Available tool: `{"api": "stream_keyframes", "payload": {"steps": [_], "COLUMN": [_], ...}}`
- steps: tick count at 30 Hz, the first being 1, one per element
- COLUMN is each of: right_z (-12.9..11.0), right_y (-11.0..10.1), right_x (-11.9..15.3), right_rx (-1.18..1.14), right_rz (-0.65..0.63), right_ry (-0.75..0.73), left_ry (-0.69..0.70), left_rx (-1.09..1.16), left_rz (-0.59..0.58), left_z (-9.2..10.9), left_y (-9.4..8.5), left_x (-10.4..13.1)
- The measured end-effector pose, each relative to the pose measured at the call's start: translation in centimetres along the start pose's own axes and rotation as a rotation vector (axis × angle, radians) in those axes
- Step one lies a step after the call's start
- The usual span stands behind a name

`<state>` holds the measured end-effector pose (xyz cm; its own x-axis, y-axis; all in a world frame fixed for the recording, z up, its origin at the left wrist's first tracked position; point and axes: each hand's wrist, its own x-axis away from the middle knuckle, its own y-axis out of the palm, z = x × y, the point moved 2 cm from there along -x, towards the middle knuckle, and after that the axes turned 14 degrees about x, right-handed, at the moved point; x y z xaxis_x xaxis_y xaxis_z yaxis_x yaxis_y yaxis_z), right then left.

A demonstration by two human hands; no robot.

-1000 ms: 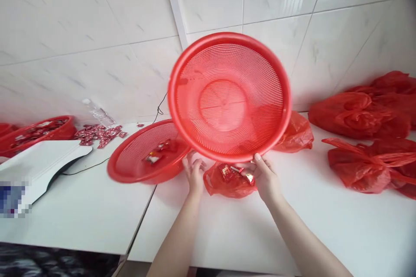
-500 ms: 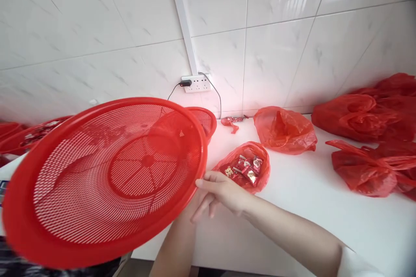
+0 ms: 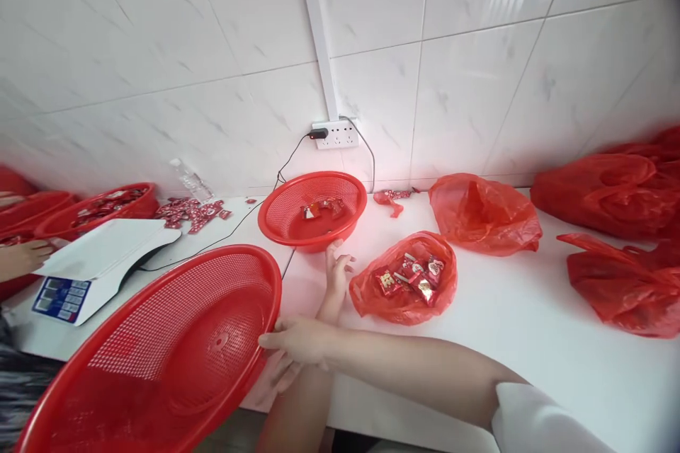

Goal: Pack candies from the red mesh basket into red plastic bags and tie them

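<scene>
A large red mesh basket (image 3: pixel 185 340) is tilted at the lower left, with nothing inside. My right hand (image 3: pixel 297 347) grips its right rim, and my right forearm crosses over my left arm. Just below the right edge of a second red basket (image 3: pixel 313 233), my left hand (image 3: pixel 338 267) has its fingers apart and holds nothing visible; whether it touches the rim is unclear. A few wrapped pieces (image 3: pixel 321 208) lie in that second basket. Right of my left hand, an open red plastic bag (image 3: pixel 361 290) contains several wrapped sweets (image 3: pixel 411 274).
A white scale (image 3: pixel 114 248) stands on the left, with a person's hand (image 3: pixel 24 260) beside it. Behind it are filled red baskets (image 3: pixel 149 199), scattered packets (image 3: pixel 194 214) and a clear bottle (image 3: pixel 191 182). More red bags (image 3: pixel 595 187) lie right; a power strip (image 3: pixel 337 134) is on the wall.
My right hand has moved the large basket down and left, uncovering the second basket and the scale. My left hand has come into view beside the second basket.
</scene>
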<state>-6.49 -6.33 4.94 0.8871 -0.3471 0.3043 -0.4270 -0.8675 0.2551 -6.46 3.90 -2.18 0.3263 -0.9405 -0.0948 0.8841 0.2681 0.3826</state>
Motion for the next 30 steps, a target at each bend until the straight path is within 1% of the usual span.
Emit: {"api": "stream_keyframes", "payload": {"steps": [2,4,6,8,9,11,13,14,15,17,18,19,20,21,22,23,24,25,26,27,28,29,30], "right_z": [-0.1,-0.3,-0.3,-0.3,-0.3,-0.8,-1.7,-2.3,-2.8,-3.7,-3.9,-3.9,-3.7,-3.3,-2.8,-2.3,-1.7,-1.3,-0.9,-0.8,-0.9,-1.1,-1.5], "right_y": [0.1,0.3,0.3,-0.1,-0.5,-1.8,-3.7,-5.0,-6.5,-9.9,-11.6,-13.4,-15.1,-16.8,-18.2,-19.4,-20.4,-21.3,-21.9,-22.3,-22.6,-22.8,-22.7], "right_x": [-1.0,-2.0,-2.7,-2.7,-2.2,-0.2,3.1,5.1,7.2,11.3,13.2,14.8,16.3,17.5,18.4,19.2,19.7,20.1,20.4,20.8,21.2,21.7,22.2], "right_rx": [-0.003,-0.011,-0.003,0.059,0.115,0.249,0.396,0.469,0.580,0.836,0.926,1.027,1.125,1.225,1.312,1.367,1.397,1.404,1.395,1.383,1.381,1.377,1.354], "right_rz": [-0.011,-0.038,-0.019,0.023,0.042,0.005,-0.031,0.000,0.076,0.327,0.465,0.634,0.828,1.002,1.122,1.188,1.209,1.196,1.171,1.152,1.144,1.149,1.178], "right_ry": [0.023,-0.015,-0.058,-0.086,-0.098,-0.169,-0.285,-0.351,-0.403,-0.448,-0.423,-0.332,-0.192,-0.019,0.151,0.304,0.420,0.490,0.518,0.516,0.496,0.458,0.389], "left_ry": [-0.007,-0.010,-0.021,-0.038,-0.042,-0.033,0.002,0.020,0.032,0.031,0.025,0.016,0.003,-0.002,-0.014,-0.044,-0.090,-0.131,-0.154,-0.142,-0.094,-0.024,0.051], "left_rx": [-0.005,-0.017,-0.051,-0.094,-0.115,-0.162,-0.233,-0.274,-0.313,-0.401,-0.465,-0.635,-0.780,-0.884,-0.960,-1.006,-1.032,-1.039,-1.027,-0.993,-0.936,-0.857,-0.762], "left_rz": [-0.001,-0.012,-0.027,-0.043,-0.046,-0.042,-0.023,-0.012,-0.007,-0.015,-0.035,-0.034,-0.036,-0.034,-0.028,-0.034,-0.059,-0.092,-0.127,-0.152,-0.154,-0.131,-0.094], "left_z": [0.1,0.2,0.3,0.4,0.4,0.6,1.3,1.9,2.6,4.0,4.8,5.4,5.9,6.2,6.4,6.3,6.1,5.9,5.6,5.5,5.6,6.0,6.6], "left_y": [0.1,0.2,0.3,0.2,0.2,0.0,-0.2,-0.4,-0.5,-0.6,-0.6,-0.6,-0.6,-0.6,-0.5,-0.4,-0.3,-0.2,-0.1,0.1,0.3,0.5,0.8], "left_x": [0.0,0.1,0.0,0.0,-0.1,-0.3,-0.5,-0.5,-0.5,0.0,0.4,1.1,1.9,2.8,3.8,4.8,5.8,6.6,7.2,7.6,7.8,7.7,7.5]}}
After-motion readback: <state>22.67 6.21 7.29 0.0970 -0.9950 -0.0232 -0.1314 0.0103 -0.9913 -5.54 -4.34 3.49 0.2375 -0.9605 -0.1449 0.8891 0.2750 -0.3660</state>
